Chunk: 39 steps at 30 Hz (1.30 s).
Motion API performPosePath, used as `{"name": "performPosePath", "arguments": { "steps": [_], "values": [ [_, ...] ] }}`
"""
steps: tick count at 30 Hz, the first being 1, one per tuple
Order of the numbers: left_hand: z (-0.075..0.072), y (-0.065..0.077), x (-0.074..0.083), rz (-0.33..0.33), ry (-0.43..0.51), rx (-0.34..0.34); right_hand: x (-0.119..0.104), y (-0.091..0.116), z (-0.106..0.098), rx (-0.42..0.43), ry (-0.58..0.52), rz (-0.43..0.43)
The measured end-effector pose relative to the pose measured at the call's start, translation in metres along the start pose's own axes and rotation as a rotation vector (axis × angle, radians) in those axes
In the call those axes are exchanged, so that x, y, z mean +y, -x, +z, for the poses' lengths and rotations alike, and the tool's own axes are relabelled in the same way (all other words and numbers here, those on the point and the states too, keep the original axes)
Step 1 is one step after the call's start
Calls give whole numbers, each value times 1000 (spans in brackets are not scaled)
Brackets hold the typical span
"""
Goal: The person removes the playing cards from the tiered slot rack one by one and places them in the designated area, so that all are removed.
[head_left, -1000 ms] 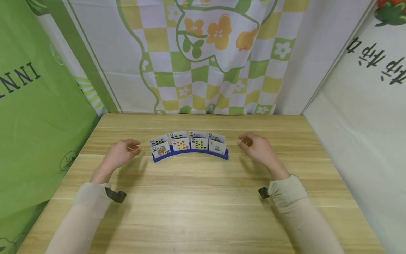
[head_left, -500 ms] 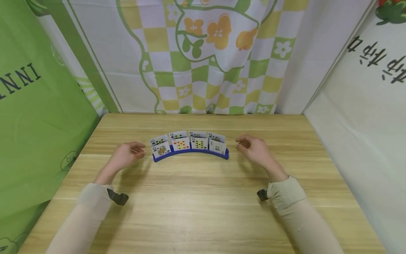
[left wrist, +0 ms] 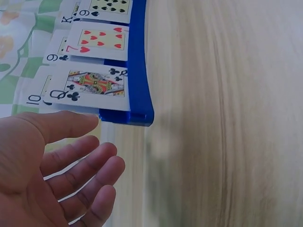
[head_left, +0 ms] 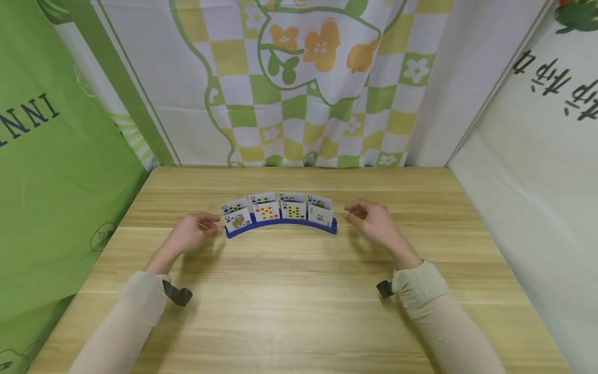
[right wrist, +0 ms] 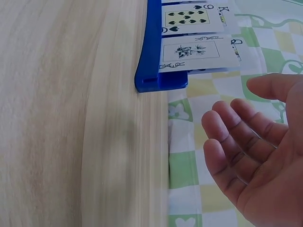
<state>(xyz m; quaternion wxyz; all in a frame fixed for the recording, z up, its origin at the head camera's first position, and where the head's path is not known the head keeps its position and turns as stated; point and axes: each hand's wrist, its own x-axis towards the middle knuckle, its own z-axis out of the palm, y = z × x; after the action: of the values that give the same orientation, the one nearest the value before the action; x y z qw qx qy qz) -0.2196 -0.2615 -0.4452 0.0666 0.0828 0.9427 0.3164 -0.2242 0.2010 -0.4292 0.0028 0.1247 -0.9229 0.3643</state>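
A curved blue card holder (head_left: 280, 222) stands on the wooden table with two rows of playing cards upright in it. Its front row shows a queen of clubs (left wrist: 94, 87), a seven of hearts (left wrist: 97, 40), a nine of spades (right wrist: 189, 19) and a black-and-white joker (right wrist: 194, 53). Behind them rise a ten, a nine, a king and a queen. My left hand (head_left: 193, 229) is beside the holder's left end, fingers loosely bent, thumb close to the queen of clubs. Off the right end, a small gap away, my right hand (head_left: 376, 221) hovers with relaxed fingers and holds nothing.
The wooden table (head_left: 289, 311) reaches back to a checked curtain (head_left: 299, 119). A green cloth (head_left: 56, 171) hangs at the left and a white panel (head_left: 528, 171) at the right. Each wrist wears a small black camera.
My left hand has moved right, up to the holder's left end. My right hand has shifted slightly left toward the other end. The holder and cards have stayed put.
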Motion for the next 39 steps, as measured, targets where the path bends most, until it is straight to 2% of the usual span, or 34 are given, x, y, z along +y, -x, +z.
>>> {"name": "performPosePath", "arguments": {
  "steps": [6, 14, 33, 39],
  "values": [
    [5, -1, 2, 14, 2, -1, -1, 0, 2, 1, -12, 6],
    [9, -2, 4, -12, -14, 6, -5, 0, 4, 12, -15, -6],
    [23, -5, -4, -22, -46, 22, -7, -1, 8, -17, -71, 40],
    [26, -6, -7, -46, -29, 5, -9, -1, 11, -19, -72, 50]
  ]
}}
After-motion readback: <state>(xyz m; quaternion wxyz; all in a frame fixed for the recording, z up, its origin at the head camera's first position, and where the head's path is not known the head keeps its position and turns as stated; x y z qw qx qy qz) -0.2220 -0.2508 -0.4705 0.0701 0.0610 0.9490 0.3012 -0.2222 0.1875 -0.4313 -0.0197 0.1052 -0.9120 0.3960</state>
